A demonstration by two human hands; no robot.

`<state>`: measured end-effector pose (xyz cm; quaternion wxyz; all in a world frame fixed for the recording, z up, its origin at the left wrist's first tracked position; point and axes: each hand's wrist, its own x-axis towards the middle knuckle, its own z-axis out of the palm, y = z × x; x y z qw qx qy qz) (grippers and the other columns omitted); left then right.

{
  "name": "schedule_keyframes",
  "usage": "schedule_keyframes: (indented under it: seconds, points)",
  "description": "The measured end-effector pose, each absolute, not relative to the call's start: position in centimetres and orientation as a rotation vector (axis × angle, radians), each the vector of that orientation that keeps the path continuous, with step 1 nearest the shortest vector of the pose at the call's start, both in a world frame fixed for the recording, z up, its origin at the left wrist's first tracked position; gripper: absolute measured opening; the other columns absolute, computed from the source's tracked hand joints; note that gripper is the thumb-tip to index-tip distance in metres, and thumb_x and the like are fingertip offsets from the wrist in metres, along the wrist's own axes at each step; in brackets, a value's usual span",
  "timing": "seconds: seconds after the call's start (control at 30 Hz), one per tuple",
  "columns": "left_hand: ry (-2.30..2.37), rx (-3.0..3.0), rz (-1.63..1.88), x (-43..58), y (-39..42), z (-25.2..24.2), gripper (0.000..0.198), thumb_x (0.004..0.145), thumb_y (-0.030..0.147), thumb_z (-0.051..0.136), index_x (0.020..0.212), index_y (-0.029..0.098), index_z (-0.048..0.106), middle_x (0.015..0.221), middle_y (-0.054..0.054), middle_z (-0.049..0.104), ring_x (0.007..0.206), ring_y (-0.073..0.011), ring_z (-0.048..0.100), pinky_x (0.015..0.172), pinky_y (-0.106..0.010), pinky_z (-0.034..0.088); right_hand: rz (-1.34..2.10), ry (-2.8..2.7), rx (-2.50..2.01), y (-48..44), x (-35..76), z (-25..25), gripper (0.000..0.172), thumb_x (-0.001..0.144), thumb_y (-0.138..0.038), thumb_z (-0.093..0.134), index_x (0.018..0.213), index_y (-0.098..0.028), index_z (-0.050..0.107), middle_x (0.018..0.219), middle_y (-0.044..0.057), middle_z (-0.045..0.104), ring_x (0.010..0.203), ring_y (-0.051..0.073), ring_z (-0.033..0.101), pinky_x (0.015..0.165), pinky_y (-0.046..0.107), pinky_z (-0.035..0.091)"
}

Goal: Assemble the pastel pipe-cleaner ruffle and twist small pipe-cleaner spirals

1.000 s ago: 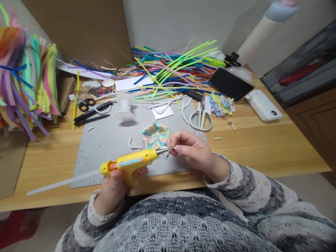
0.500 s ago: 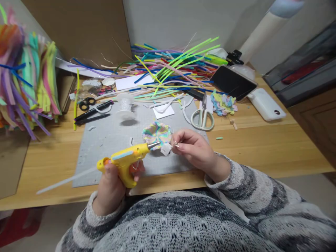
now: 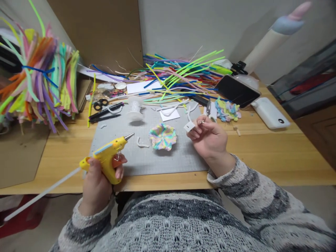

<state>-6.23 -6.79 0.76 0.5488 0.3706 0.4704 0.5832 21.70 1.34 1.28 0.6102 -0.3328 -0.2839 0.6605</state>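
Head view: left hand [image 3: 98, 183] grips the yellow glue gun [image 3: 107, 154]; ruffled pastel piece [image 3: 162, 137] lies on the grey mat [image 3: 141, 163], between the hands; right hand [image 3: 213, 140], well apart, pinches a small metallic item [image 3: 202, 121] beside a white tag [image 3: 189, 126].

On my feed I see the yellow glue gun [image 3: 106, 154] tilted in the left hand [image 3: 96, 185], metal nozzle [image 3: 129, 136] pointing rightward and away, whitish stick [image 3: 43, 192] jutting rearward; the right hand [image 3: 213, 138] pinches a small shiny piece [image 3: 202, 122], white tag [image 3: 189, 126] near it.
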Motion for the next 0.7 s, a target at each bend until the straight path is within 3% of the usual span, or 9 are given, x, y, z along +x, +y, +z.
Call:
schedule_keyframes:
  seconds: [0.23,0.5,0.7]
  points:
    - [1.354,0.857,1.473,-9.6,-7.7,1.6,0.058,0.074,0.073,0.059,0.088,0.017,0.064,0.073,-0.002,0.065,0.041,-0.0079,0.043,0.041,-0.025,0.038,1.530,-0.603,-0.804,1.5,21.5,1.0,0.003,0.061,-0.020,0.057,0.062,-0.019,0.054,0.048,-0.005,0.041,0.044,0.007,0.035,0.046,0.021,0.028]
    - [1.492,0.881,1.367,-12.4,-8.9,1.5,0.054,0.081,0.067,0.053,0.089,0.015,0.065,0.078,-0.004,0.067,0.044,-0.0091,0.044,0.042,-0.026,0.037,1.523,-0.619,-0.808,1.9,21.3,0.1,0.009,0.062,-0.021,0.058,0.067,-0.020,0.050,0.050,-0.005,0.041,0.044,0.007,0.036,0.045,0.019,0.029]
    - [1.709,1.005,1.062,-12.9,-7.9,1.9,0.041,0.076,0.055,0.067,0.080,0.014,0.070,0.053,-0.001,0.053,0.047,-0.0109,0.043,0.043,-0.021,0.034,1.520,-0.601,-0.833,2.4,21.3,-0.6,0.012,0.060,-0.021,0.059,0.067,-0.020,0.049,0.050,-0.006,0.042,0.043,0.007,0.036,0.043,0.018,0.028]
